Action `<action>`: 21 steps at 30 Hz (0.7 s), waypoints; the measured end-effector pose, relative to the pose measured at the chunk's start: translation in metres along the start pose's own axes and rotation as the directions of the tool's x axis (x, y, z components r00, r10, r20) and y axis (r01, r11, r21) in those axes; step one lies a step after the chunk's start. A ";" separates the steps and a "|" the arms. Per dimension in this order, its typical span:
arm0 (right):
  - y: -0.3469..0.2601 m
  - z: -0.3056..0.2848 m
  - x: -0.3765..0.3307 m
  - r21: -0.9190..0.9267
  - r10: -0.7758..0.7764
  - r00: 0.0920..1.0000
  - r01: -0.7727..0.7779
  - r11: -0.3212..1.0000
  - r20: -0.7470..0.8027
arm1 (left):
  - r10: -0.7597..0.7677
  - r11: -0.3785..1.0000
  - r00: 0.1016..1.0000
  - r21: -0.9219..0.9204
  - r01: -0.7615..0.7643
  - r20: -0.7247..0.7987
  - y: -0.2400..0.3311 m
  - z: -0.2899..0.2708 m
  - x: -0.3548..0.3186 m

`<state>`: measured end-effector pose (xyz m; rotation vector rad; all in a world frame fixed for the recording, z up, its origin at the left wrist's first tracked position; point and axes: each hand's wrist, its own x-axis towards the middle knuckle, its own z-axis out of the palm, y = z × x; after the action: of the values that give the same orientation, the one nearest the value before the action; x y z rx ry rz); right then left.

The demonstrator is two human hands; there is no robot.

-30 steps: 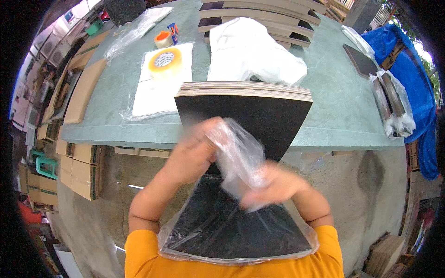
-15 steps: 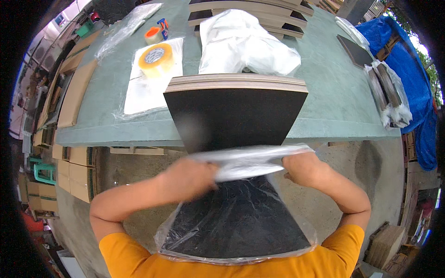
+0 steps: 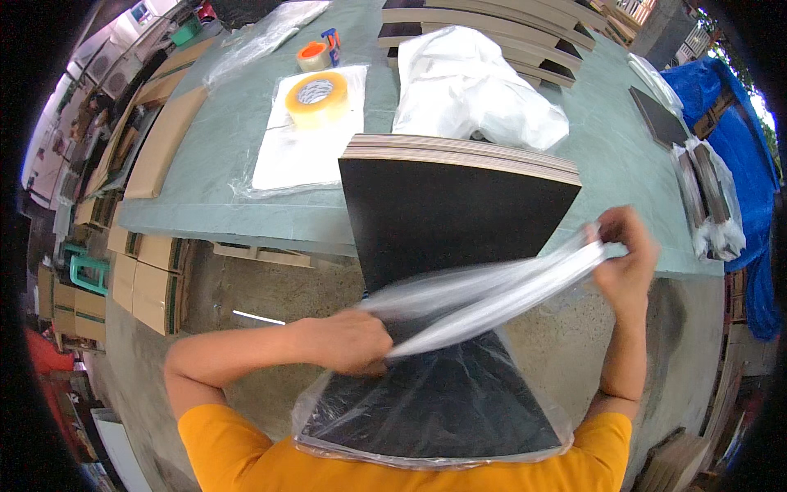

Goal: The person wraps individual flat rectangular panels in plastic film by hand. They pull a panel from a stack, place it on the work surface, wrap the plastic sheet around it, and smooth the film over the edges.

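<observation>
A tall stack of black boards [image 3: 459, 205] rests with its far end on the table edge and its near end toward my body. A clear plastic bag [image 3: 484, 287] covers the near part of the boards, its mouth gathered into a white, stretched band. My left hand [image 3: 352, 340] is closed on the band's left end, knuckles up, beside the boards. My right hand [image 3: 623, 262] pinches the other end, raised to the right of the stack. Between the hands the band runs slanted across the boards, blurred by motion.
On the green table [image 3: 205, 180] lie a large yellow tape roll [image 3: 316, 100] on white sheets, a smaller tape roll [image 3: 313, 56] and a white plastic bundle [image 3: 471, 90]. Wrapped boards [image 3: 709, 197] sit at the right by a blue tarp [image 3: 750, 189]. Cartons [image 3: 147, 279] stand at the left.
My right hand has moved up and right, pulling the bag's mouth wider and slanting it. My left hand has shifted slightly down. The view has turned a little left.
</observation>
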<state>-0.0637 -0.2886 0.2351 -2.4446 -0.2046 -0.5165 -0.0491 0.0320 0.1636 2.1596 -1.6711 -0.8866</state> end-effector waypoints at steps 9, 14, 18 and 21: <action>-0.009 0.037 0.004 -0.356 -0.262 0.954 0.198 0.913 -0.142 | -0.277 0.757 0.033 -0.197 0.623 -0.960 -0.035 -0.083 -0.015; 0.015 0.020 -0.010 -0.444 -0.243 0.960 0.158 0.882 -0.141 | -0.068 0.735 0.354 0.193 0.650 -0.933 -0.020 -0.077 -0.013; 0.015 -0.008 -0.022 0.171 -0.086 0.990 0.104 0.980 -0.110 | -0.097 0.884 0.386 0.098 0.456 -0.918 -0.010 -0.071 -0.040; 0.044 -0.019 -0.031 0.834 0.009 0.956 -0.259 0.487 0.292 | -0.365 0.739 0.575 -0.603 -0.300 -0.733 -0.029 -0.069 -0.064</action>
<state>-0.0859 -0.3359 0.2117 -1.4604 -0.2865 0.0272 0.0056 0.0909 0.2203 1.6165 -0.6397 -0.2634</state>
